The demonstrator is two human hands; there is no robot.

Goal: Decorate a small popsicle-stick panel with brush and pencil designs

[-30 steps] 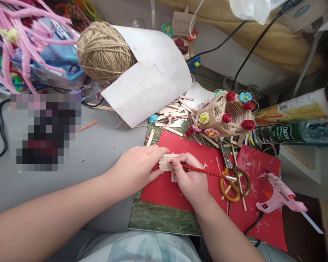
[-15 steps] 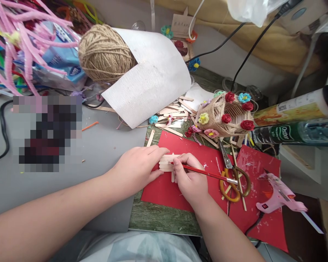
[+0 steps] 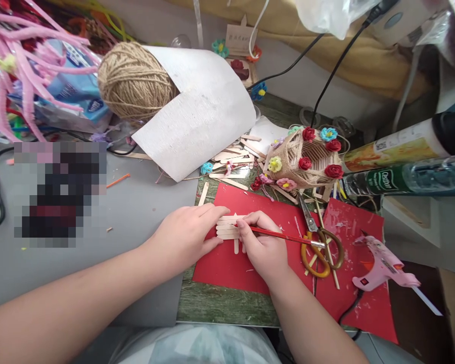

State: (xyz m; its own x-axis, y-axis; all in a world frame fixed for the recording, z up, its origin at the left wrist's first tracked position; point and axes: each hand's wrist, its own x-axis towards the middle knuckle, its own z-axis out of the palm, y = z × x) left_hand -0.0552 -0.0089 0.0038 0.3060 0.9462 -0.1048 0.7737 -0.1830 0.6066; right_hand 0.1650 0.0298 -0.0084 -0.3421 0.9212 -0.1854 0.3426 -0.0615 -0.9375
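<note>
The stick panel (image 3: pixel 225 232) lies on the first red sheet (image 3: pixel 212 268), near that sheet's left edge and back from the near edge of the desk (image 3: pixel 227 306). It consists of flat wooden sticks set side by side, plus one crosswise stick (its ends project past both long sides). The left hand (image 3: pixel 191 235) is placed at the panel's left end, thumb and forefinger spread, one at each long side. The right hand (image 3: pixel 265 247) pinches a red pencil (image 3: pixel 273 233) between thumb and fingers, point directed at the panel's face; contact cannot be confirmed. The scissors (image 3: pixel 307 213) lie at the first sheet's right edge, handles toward the near edge of the desk. A pink glue gun (image 3: pixel 381 263) lies on the second red sheet (image 3: pixel 367 318) and reaches past its right edge. Beyond the first sheet's far edge are loose sticks (image 3: pixel 229 175); beyond its far right corner, a flower-trimmed twine basket (image 3: pixel 290 166). A twine ball (image 3: pixel 136 78) and a curled white sheet (image 3: pixel 208 111) are positioned farther back, to the left
</note>
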